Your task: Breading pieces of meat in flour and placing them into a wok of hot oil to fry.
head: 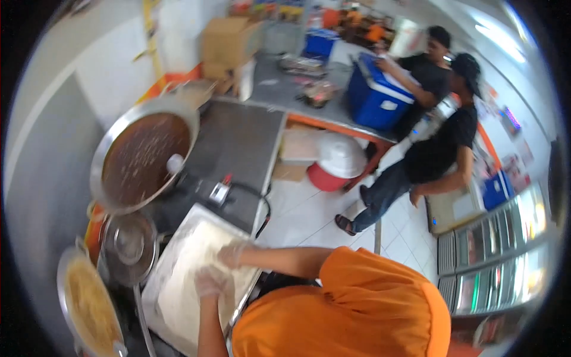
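Observation:
A metal tray (196, 214) of white flour-like powder lies before me. My left hand (210, 282), in a clear plastic glove, rests on or in the powder at the tray's near side. Just above it in the picture, my right hand (233, 255), gloved the same way, reaches into the powder near the tray's edge. Blur and powder hide the fingers of both hands, and no held object can be made out. Left of the tray is a round lid with a clear centre (129, 245). A wide metal pan (99, 154) of brown liquid stands beyond.
A pan of yellowish food (91, 308) sits at lower left. A small device with a black cable (219, 193) lies on the dark counter (236, 134). Two people in dark shirts (426, 67) (446, 147) stand across the aisle by a blue cooler (379, 96). A red tub (328, 178) is underneath.

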Demonstrator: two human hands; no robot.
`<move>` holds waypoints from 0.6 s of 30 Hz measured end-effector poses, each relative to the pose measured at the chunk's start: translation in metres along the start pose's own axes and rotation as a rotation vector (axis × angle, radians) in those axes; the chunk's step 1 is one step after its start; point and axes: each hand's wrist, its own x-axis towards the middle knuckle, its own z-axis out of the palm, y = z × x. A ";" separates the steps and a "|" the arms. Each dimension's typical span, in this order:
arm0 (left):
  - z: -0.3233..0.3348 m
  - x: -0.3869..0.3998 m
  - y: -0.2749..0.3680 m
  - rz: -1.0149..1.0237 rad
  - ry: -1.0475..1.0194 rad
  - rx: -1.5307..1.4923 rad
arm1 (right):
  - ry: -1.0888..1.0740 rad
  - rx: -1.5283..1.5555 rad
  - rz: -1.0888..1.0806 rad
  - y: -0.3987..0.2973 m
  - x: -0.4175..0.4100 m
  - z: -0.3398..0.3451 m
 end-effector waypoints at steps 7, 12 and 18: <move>0.015 0.036 0.020 0.053 0.014 0.069 | -0.023 -0.244 -0.054 -0.008 -0.021 0.011; -0.011 0.031 0.010 0.012 0.088 0.031 | -0.211 -0.313 -0.093 -0.002 -0.008 0.031; -0.012 0.006 0.046 0.104 0.325 0.152 | -0.214 -0.302 0.119 -0.046 -0.012 0.026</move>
